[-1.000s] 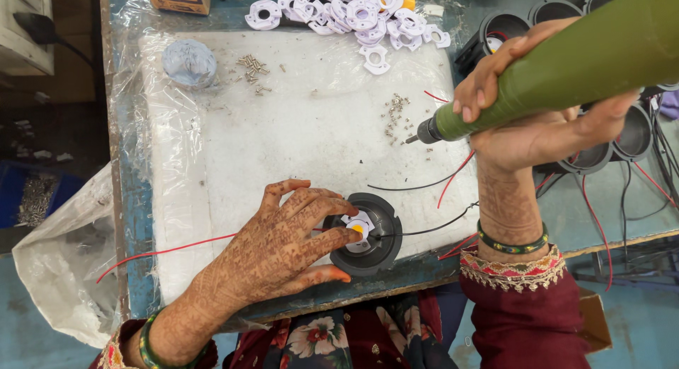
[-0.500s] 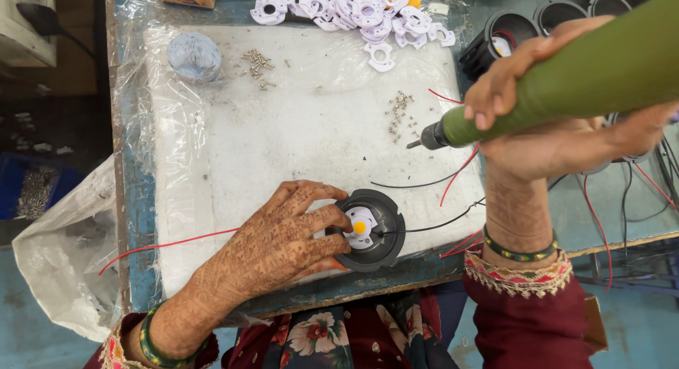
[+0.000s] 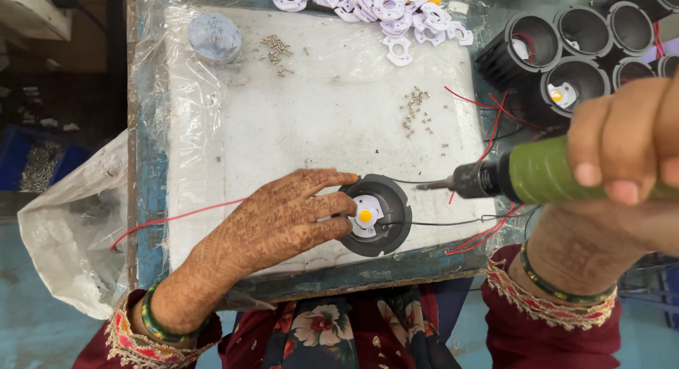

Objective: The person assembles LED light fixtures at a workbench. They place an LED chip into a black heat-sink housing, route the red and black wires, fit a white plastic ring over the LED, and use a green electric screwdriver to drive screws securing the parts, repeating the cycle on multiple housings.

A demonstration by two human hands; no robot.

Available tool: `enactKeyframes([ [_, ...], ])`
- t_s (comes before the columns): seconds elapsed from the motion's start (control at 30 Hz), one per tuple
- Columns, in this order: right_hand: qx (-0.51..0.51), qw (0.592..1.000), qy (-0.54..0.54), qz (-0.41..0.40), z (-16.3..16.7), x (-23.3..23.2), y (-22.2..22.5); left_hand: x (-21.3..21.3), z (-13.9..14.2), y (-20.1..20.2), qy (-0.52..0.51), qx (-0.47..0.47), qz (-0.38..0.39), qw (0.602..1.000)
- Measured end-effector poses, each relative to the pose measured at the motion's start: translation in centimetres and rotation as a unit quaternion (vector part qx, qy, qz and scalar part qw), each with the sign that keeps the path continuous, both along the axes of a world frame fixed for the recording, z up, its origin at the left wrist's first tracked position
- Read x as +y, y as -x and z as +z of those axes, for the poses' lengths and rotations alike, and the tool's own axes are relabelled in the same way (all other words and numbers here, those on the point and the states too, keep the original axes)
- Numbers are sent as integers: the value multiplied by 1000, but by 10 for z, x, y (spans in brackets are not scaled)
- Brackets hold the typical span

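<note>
Left hand [image 3: 283, 217] lies flat on the worktop [image 3: 318, 128], fingers spread, fingertips pinning the round dark lamp housing [image 3: 375, 215] at the near edge so it cannot turn. White plate with a yellow dot sits face up in its middle. Right hand [image 3: 622, 150] is wrapped tight round a green electric screwdriver [image 3: 537, 176], held level, its bit just right of the housing and apart from it. Loose screws [image 3: 417, 111] lie heaped within reach; white plastic rings [image 3: 382, 4] along the far edge. Black housings [image 3: 566, 50] stand far right, probably unfinished.
</note>
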State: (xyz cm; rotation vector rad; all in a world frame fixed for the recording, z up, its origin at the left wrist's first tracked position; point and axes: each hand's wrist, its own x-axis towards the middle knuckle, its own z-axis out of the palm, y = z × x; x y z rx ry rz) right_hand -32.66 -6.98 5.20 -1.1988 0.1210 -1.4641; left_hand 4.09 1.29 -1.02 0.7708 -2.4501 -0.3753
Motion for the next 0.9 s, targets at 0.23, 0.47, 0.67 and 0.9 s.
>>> enactKeyframes([
  [0.23, 95, 988, 34, 117, 7, 4, -41, 6, 0, 7, 2, 3, -17, 1000],
  [0.47, 167, 971, -4, 172, 13, 12, -52, 24, -4, 16, 28, -18, 67, 997],
  [0.67, 171, 963, 12, 207, 8, 3, -53, 31, -6, 16, 5, -49, 85, 995],
  [0.9, 74, 993, -9, 91, -13, 21, -74, 32, -4, 14, -11, -20, 83, 996],
])
